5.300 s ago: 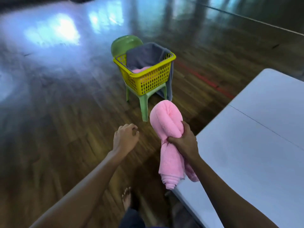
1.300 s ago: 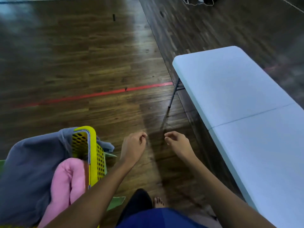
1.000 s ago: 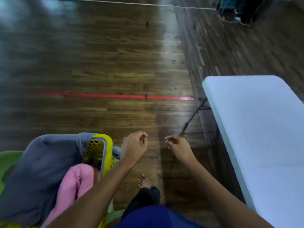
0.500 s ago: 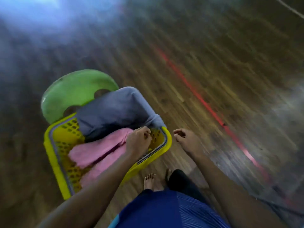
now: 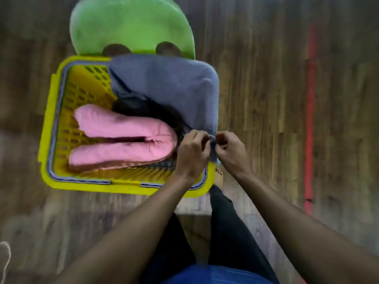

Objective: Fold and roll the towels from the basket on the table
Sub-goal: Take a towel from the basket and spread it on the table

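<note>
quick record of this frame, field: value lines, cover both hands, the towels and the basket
left hand: pinches the edge of the grey towel
right hand: pinches the same edge, right beside the left hand
grey towel: draped over the right rim of the yellow basket, partly inside it
pink towel: lies inside the basket, bent double
basket: sits on a green chair
floor: wood, with a red line on the right
table: not in view
</note>
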Demonstrator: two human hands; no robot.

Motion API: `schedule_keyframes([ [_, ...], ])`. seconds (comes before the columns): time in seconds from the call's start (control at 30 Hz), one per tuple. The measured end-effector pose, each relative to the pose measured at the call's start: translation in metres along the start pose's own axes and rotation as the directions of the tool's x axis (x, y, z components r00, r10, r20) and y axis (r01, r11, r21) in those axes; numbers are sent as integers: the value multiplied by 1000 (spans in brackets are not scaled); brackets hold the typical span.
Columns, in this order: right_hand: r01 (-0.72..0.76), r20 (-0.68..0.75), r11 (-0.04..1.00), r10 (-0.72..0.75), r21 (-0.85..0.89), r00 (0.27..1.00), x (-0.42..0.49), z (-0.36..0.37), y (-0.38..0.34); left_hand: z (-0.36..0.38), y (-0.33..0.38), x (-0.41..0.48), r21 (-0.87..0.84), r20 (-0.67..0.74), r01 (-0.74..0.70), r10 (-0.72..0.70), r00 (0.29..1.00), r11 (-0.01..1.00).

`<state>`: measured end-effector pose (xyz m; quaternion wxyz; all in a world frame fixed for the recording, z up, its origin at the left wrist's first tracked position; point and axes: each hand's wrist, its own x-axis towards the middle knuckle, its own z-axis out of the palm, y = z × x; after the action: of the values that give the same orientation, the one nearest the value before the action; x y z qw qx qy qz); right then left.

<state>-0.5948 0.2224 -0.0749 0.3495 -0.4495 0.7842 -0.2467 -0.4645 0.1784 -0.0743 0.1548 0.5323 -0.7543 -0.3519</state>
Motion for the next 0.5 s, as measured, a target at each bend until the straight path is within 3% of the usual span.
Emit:
schedule_keyframes([
  [0.2,171,90,979,-182,112,979,10,-8,27,8,-6,-6,13,-118,-79,80,990,997],
  [0.4,176,101,967,-197,185,975,-2,-15,21,8,-2,-4,113,-97,-96,107,990,989],
  [0.5,190,97,964,-210,184,973,-12,-23,11,2,9,-12,83,-86,-97,104,991,992],
])
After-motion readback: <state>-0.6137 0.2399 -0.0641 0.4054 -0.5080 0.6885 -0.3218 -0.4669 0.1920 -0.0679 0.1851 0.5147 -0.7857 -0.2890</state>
